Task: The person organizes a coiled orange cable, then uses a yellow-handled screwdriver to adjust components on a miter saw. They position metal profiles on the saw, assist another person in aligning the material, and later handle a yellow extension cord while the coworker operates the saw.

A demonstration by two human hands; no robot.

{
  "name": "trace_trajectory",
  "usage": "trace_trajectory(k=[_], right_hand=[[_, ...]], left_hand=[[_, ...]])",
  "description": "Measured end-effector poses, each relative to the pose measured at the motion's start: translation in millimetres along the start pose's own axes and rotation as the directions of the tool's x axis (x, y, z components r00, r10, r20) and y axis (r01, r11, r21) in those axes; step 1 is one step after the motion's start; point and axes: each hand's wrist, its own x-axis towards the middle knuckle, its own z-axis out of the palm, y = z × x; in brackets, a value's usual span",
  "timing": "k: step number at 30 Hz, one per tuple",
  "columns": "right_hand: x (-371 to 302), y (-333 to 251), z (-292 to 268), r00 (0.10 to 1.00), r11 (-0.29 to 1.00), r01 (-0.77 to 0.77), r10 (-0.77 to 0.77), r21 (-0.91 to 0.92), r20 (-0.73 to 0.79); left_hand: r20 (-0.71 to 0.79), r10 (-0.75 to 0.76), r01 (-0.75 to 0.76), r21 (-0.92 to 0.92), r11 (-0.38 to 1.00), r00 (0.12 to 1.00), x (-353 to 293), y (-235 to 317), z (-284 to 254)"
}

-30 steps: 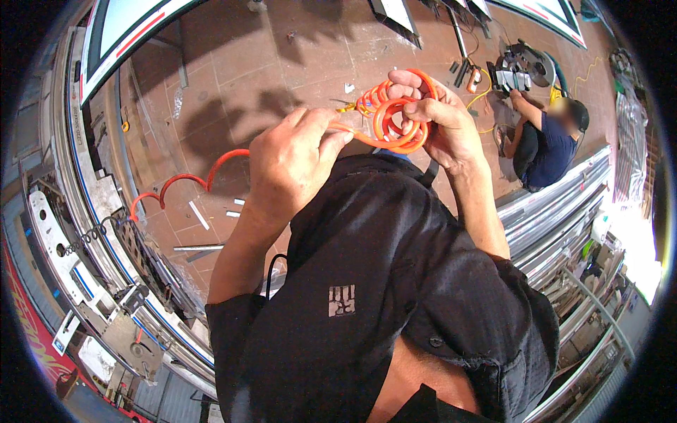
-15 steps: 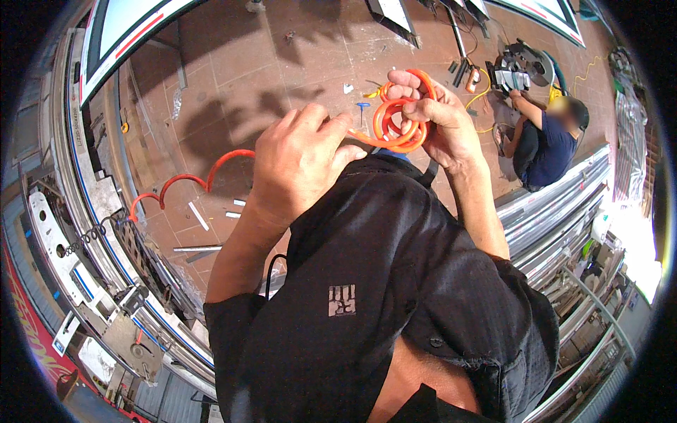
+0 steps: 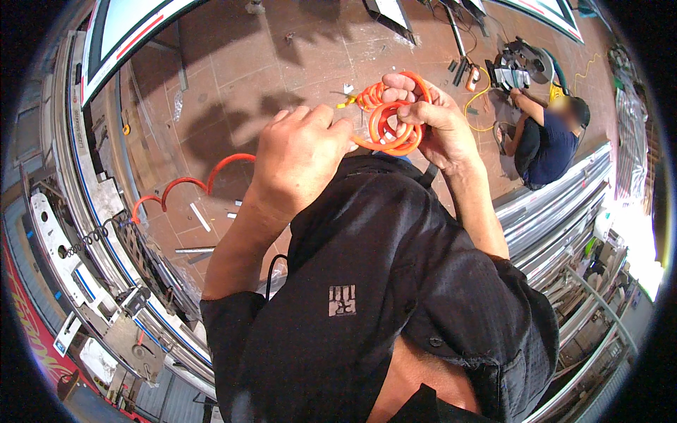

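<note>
An orange coiled air hose (image 3: 393, 148) runs between my two hands. My right hand (image 3: 437, 127) is closed round several gathered loops, with the thumb pressed across them. On the left, my left hand (image 3: 303, 151) pinches the strand that leads out of those loops; its back faces up and hides most of the fingertips. From behind that hand the stretched part of the hose (image 3: 187, 181) goes in loose arcs toward the machine at left. More tight coils with a yellow end (image 3: 345, 102) hang beyond my right hand.
A person (image 3: 550, 141) crouches at the right beside a cut-off saw (image 3: 525, 67). Stacked metal profiles (image 3: 564, 201) lie at right. A long machine with rails (image 3: 92, 233) stands at left. White offcuts (image 3: 199, 217) lie on the tiled floor (image 3: 233, 77).
My left hand has shifted slightly, its fingers curling more over the strand. The coils beyond my right hand have swung into fuller view, with their yellow end moved left. The blue T-shaped tool is now covered.
</note>
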Motion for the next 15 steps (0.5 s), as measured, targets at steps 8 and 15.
trace_trajectory(k=[8, 15], right_hand=[[2, 8, -1, 1.000, 0.999, -0.023, 0.023, 0.044, -0.012], [0, 15, -4, 0.999, 0.996, 0.003, 0.000, 0.085, -0.044]], left_hand=[[0.227, 0.056, -0.111, 0.236, 0.965, 0.972, 11, 27, 18], [0.079, 0.078, -0.088, 0.136, 0.987, 0.994, 8, 32, 22]])
